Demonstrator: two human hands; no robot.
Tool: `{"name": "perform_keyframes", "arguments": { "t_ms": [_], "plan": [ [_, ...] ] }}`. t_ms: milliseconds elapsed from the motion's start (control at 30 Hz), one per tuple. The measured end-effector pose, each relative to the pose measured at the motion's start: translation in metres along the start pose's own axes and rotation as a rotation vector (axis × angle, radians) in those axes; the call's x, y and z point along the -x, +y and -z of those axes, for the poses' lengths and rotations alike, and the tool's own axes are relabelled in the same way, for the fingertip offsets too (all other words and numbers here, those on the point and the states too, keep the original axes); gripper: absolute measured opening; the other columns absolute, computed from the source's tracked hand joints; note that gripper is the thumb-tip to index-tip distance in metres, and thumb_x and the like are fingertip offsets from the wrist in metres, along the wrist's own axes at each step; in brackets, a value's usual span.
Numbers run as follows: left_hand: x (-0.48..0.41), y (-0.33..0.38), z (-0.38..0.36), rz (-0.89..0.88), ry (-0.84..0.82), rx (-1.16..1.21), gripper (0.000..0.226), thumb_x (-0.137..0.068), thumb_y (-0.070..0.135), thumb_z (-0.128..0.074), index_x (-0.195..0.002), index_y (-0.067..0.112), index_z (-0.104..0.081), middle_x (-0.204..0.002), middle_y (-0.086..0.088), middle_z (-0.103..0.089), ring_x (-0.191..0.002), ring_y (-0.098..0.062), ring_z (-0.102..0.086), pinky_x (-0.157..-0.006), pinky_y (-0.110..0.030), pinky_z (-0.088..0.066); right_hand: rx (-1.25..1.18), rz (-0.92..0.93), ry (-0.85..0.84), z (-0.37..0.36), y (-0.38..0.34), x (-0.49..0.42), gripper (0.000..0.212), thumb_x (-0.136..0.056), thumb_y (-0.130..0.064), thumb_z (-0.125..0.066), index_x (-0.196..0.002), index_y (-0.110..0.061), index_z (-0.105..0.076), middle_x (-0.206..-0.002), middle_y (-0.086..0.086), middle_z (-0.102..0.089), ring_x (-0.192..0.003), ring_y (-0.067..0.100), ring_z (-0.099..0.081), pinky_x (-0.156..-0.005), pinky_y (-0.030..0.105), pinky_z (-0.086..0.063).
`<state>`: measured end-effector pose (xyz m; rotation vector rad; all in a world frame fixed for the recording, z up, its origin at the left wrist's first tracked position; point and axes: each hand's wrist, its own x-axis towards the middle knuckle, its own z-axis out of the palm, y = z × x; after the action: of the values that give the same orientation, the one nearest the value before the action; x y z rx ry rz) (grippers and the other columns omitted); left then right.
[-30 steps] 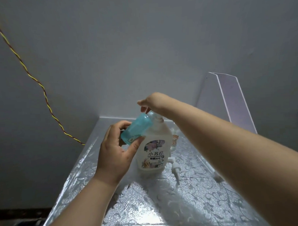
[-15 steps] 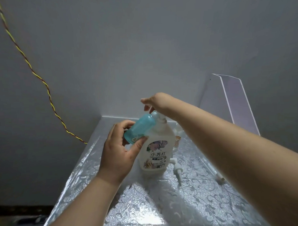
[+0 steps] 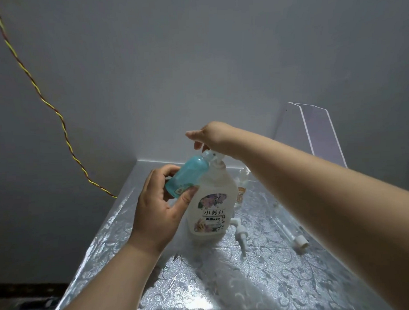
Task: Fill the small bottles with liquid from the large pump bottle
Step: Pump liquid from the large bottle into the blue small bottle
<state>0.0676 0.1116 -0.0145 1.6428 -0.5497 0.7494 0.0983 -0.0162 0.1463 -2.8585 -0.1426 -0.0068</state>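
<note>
A large white pump bottle [image 3: 212,208] with a flowered label stands upright on the silver patterned table [image 3: 261,280]. My left hand [image 3: 159,207] grips a small blue bottle [image 3: 187,176], tilted so its open neck meets the pump's nozzle. My right hand [image 3: 212,136] rests on top of the pump head, wrist bent down; its fingertips are hidden behind the hand. A loose white pump cap [image 3: 241,232] lies on the table right of the large bottle. Another small bottle [image 3: 242,190] shows partly behind the large one.
A second loose pump piece [image 3: 299,240] lies near my right forearm. A clear acrylic stand [image 3: 314,132] rises at the table's back right. A yellow-red twisted cable [image 3: 58,118] hangs down the wall on the left. The wall bounds the table's far edge.
The view has shifted slightly. Both hands keep their hold, with the blue bottle still at the nozzle and my right hand still on the pump head.
</note>
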Motion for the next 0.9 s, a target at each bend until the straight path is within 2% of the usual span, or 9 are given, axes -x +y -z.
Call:
{"name": "perform_keyframes", "arguments": {
  "t_ms": [100, 200, 300, 433, 533, 600, 700, 800, 900],
  "plan": [
    [0.001, 0.000, -0.002, -0.003, -0.004, -0.001, 0.036, -0.079, 0.042, -0.073, -0.107, 0.034, -0.052, -0.100, 0.000, -0.060, -0.082, -0.009, -0.061, -0.069, -0.008, -0.044, -0.009, -0.022, -0.003, -0.006, 0.004, -0.001, 0.038, -0.104, -0.024, -0.033, -0.137, -0.014, -0.050, -0.101, -0.001, -0.051, -0.106, 0.023, -0.056, -0.077, 0.021, -0.032],
    [0.001, -0.001, -0.002, 0.006, -0.014, -0.014, 0.037, -0.078, 0.044, -0.072, -0.108, 0.032, -0.053, -0.100, 0.001, -0.060, -0.082, -0.008, -0.060, -0.069, -0.008, -0.044, -0.055, -0.038, 0.016, -0.010, 0.005, 0.001, 0.047, -0.102, -0.036, -0.035, -0.120, -0.003, -0.063, -0.119, 0.009, -0.063, -0.115, 0.027, -0.056, -0.085, 0.025, -0.037],
    [0.001, -0.001, -0.001, 0.006, -0.019, -0.028, 0.037, -0.079, 0.047, -0.071, -0.108, 0.036, -0.052, -0.099, 0.006, -0.059, -0.083, -0.008, -0.060, -0.070, -0.011, -0.045, -0.022, -0.032, -0.010, -0.011, 0.003, 0.004, 0.043, -0.104, -0.032, -0.030, -0.131, -0.010, -0.055, -0.128, 0.008, -0.060, -0.119, 0.026, -0.054, -0.091, 0.026, -0.040],
    [0.001, 0.001, 0.000, -0.001, -0.011, -0.020, 0.036, -0.078, 0.051, -0.066, -0.107, 0.038, -0.051, -0.100, 0.011, -0.059, -0.084, -0.009, -0.060, -0.071, -0.011, -0.045, -0.051, -0.007, 0.040, -0.002, 0.002, 0.008, 0.047, -0.102, -0.038, -0.032, -0.125, -0.007, -0.059, -0.124, 0.010, -0.062, -0.101, 0.025, -0.056, -0.083, 0.026, -0.039],
    [0.001, 0.001, 0.001, 0.004, -0.003, -0.023, 0.035, -0.077, 0.054, -0.064, -0.106, 0.042, -0.049, -0.100, 0.012, -0.058, -0.084, -0.012, -0.061, -0.071, -0.013, -0.045, -0.027, 0.017, 0.043, 0.003, -0.002, 0.005, 0.046, -0.102, -0.040, -0.031, -0.131, -0.013, -0.056, -0.124, 0.010, -0.061, -0.095, 0.020, -0.053, -0.084, 0.027, -0.041],
    [0.001, 0.001, 0.001, 0.007, -0.002, -0.027, 0.035, -0.077, 0.055, -0.063, -0.106, 0.043, -0.049, -0.100, 0.013, -0.058, -0.085, -0.013, -0.061, -0.071, -0.016, -0.047, -0.042, 0.009, 0.033, 0.002, -0.001, 0.002, 0.049, -0.101, -0.041, -0.033, -0.125, -0.008, -0.060, -0.117, 0.009, -0.063, -0.091, 0.018, -0.049, -0.079, 0.023, -0.037],
    [0.001, 0.002, 0.001, 0.003, -0.007, -0.023, 0.036, -0.077, 0.055, -0.064, -0.107, 0.042, -0.049, -0.100, 0.011, -0.059, -0.085, -0.010, -0.060, -0.072, -0.016, -0.047, -0.095, -0.014, 0.003, -0.005, 0.005, -0.005, 0.049, -0.101, -0.040, -0.036, -0.120, -0.004, -0.063, -0.101, 0.005, -0.057, -0.090, 0.019, -0.050, -0.078, 0.021, -0.033],
    [0.001, 0.002, 0.000, -0.003, -0.019, -0.045, 0.038, -0.078, 0.049, -0.069, -0.108, 0.033, -0.053, -0.099, 0.006, -0.059, -0.085, -0.002, -0.057, -0.070, -0.006, -0.042, -0.214, -0.068, 0.002, -0.014, 0.010, -0.008, 0.051, -0.098, -0.044, -0.042, -0.109, -0.002, -0.068, -0.106, 0.010, -0.062, -0.095, 0.024, -0.055, -0.080, 0.026, -0.035],
    [0.002, 0.004, -0.001, 0.003, -0.023, -0.057, 0.036, -0.079, 0.039, -0.070, -0.108, 0.025, -0.054, -0.098, 0.003, -0.059, -0.084, 0.000, -0.056, -0.069, -0.004, -0.041, -0.271, -0.108, 0.008, -0.018, 0.012, -0.009, 0.054, -0.096, -0.047, -0.044, -0.104, 0.000, -0.069, -0.104, 0.009, -0.062, -0.096, 0.024, -0.056, -0.080, 0.028, -0.035]
  ]
}}
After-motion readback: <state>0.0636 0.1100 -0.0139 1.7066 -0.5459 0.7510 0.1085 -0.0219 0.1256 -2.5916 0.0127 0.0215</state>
